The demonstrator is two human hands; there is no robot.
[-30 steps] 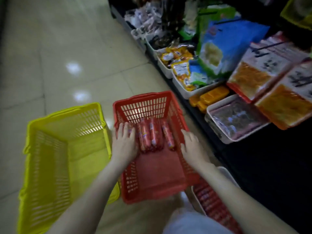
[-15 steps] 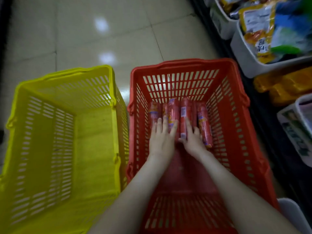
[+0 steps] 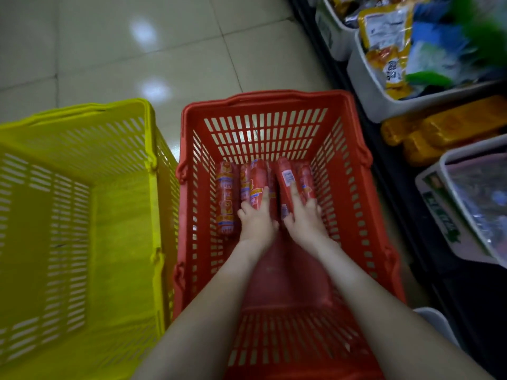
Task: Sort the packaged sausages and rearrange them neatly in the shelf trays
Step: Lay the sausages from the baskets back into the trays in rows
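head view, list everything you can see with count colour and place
red basket: one, red, on the floor at centre
yellow basket: one, yellow, beside the red basket on its left
sausages: about five, red wrappers, side by side at the far end of the red basket
shelf trays: at least four, white, along the right edge
snack packets: several, yellow, blue and green, in the upper trays
orange packs: a few, orange, on the shelf between trays
floor: beige tiles, upper left
left hand: fingers on the sausages
right hand: thumb and fingers around one sausage
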